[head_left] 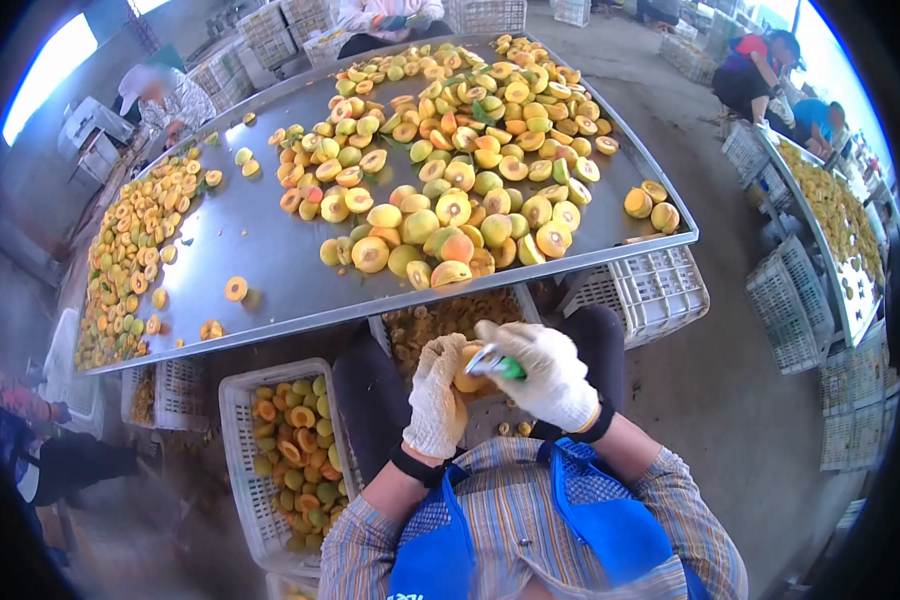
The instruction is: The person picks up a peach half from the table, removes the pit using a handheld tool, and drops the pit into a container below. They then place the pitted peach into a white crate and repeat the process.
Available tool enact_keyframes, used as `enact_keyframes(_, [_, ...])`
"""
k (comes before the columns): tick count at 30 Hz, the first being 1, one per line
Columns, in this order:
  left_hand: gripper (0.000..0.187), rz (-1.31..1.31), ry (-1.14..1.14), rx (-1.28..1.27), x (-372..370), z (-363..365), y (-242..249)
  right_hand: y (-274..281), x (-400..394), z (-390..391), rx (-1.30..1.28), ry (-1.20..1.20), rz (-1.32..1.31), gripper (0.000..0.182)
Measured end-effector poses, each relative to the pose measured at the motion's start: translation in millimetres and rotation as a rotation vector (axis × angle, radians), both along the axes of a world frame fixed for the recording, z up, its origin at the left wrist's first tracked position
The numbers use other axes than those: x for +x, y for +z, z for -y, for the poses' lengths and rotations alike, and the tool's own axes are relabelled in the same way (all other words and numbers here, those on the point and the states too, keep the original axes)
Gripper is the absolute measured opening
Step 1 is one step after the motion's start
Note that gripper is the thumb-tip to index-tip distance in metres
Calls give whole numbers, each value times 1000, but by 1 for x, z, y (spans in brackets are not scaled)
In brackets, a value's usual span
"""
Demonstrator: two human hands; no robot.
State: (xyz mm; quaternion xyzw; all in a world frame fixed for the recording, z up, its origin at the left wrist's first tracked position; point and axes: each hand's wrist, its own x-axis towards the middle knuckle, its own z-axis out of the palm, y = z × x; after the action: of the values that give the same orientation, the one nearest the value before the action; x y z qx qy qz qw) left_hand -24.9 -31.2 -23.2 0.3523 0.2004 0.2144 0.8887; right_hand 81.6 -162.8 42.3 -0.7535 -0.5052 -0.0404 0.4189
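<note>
Nearest, on this side of the bench point(300, 285), we wear a striped shirt point(505, 490) under a blue vest point(610, 525). Nearer the bench, our gloved left hand point(436, 400) has its fingers curled round a yellow-orange fruit point(467, 376), held just short of the bench's near edge; we cannot tell whether it is whole or halved. Our gloved right hand point(545, 378) has its fingers closed about a tool point(510, 367) with a green handle and metal head, right at the fruit.

On the floor before the bench, to the left, we see a white crate point(232, 450) of fruit, many pieces halved. Partly under the near edge stands a second crate point(528, 304) of brownish-yellow bits, and below the bench's right corner a third crate point(670, 290).

On the bench, a lone half point(236, 288) lies towards the near edge, a small cluster point(664, 217) at the right corner, a long pile point(135, 250) along the left end and a large heap point(450, 170) from the middle to the far edge. Beyond that edge is a person point(390, 15) in a pale top.
</note>
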Motion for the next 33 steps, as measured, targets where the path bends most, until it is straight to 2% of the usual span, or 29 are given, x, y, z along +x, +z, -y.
enact_keyframes(1, [29,8,-9,5,0,0,-7,-3,1,-4,-73,49,74,54])
enact_keyframes(3, [28,49,-72,-142,0,0,-11,-8,3,-8,-152,93,164,54])
enact_keyframes(4, [31,24,-41,-149,-1,2,-12,-8,9,-8,-115,117,116,45])
enact_keyframes(5, [31,27,-43,-146,-2,1,-5,-16,13,-6,-112,114,119,45])
enact_keyframes(7, [37,-65,-89,-159,-8,-1,8,-35,20,-3,-34,-260,-295,37])
enact_keyframes(9, [38,-53,-70,-243,-9,-4,23,-16,24,6,-259,-366,-279,37])
enact_keyframes(12, [45,95,-117,-254,-5,-14,29,3,14,18,-362,-242,-291,44])
enact_keyframes(13, [45,96,-120,-253,-1,-14,26,4,5,20,-324,-165,-311,46])
enact_keyframes(15, [48,83,-5,-324,10,-12,23,18,-10,20,-477,-59,-354,46])
enact_keyframes(19, [42,215,-85,-332,12,-11,32,6,-17,18,-513,-77,-298,42])
enact_keyframes(21, [38,361,-4,-247,13,-12,47,9,-15,17,-394,-157,-543,39])
enact_keyframes(22, [41,444,-11,-214,12,-16,52,14,-13,17,-416,-177,-668,37])
enact_keyframes(23, [46,407,-8,-251,11,-15,59,2,-13,18,-304,-175,-549,37])
enact_keyframes(24, [55,462,-166,-304,13,-22,47,5,-14,21,-379,-227,-477,40])
enact_keyframes(25, [58,83,-43,-323,9,-18,44,-2,-13,23,-370,-198,-530,43])
enact_keyframes(26, [55,-102,-154,-125,5,-35,13,-2,-11,25,-531,-193,-555,49])
enact_keyframes(27, [53,-111,-138,-107,8,-36,-6,-16,-10,25,-422,-136,-571,52])
enact_keyframes(28, [44,-199,24,-91,13,-31,-11,-21,-10,24,-396,-126,-533,52])
enact_keyframes(29, [39,-129,-209,-333,-2,-40,4,-11,-11,26,-387,-112,-606,45])
enact_keyframes(30, [38,-187,-145,-260,0,-29,25,-4,-12,27,-404,-107,-630,49])
enact_keyframes(31, [37,-17,-198,-147,0,-28,31,1,-11,30,-404,-100,-644,56])
enact_keyframes(33, [35,25,-336,26,-2,-33,50,-3,-7,33,-365,-47,-630,60])
